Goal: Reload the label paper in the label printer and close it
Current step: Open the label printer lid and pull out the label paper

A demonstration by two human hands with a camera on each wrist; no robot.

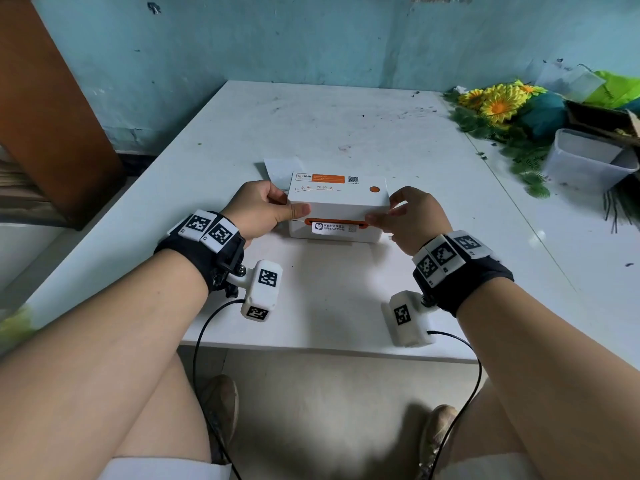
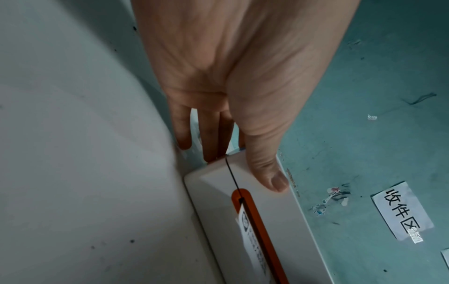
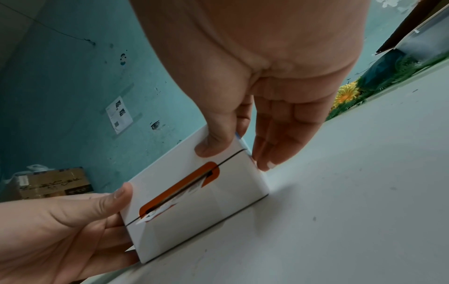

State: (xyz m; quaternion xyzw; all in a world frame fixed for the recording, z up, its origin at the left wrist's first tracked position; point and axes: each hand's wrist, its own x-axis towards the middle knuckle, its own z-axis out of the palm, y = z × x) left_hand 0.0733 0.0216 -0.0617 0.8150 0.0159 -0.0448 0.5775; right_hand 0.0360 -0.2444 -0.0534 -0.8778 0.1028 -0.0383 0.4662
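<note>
White and orange-trimmed, the label printer (image 1: 337,209) sits on the table (image 1: 346,133) between both hands, lid down, a label strip (image 1: 330,227) poking from its slot. Left hand (image 1: 258,211) clasps its left end, thumb on front; right hand (image 1: 412,220) grips the right end likewise.
</note>
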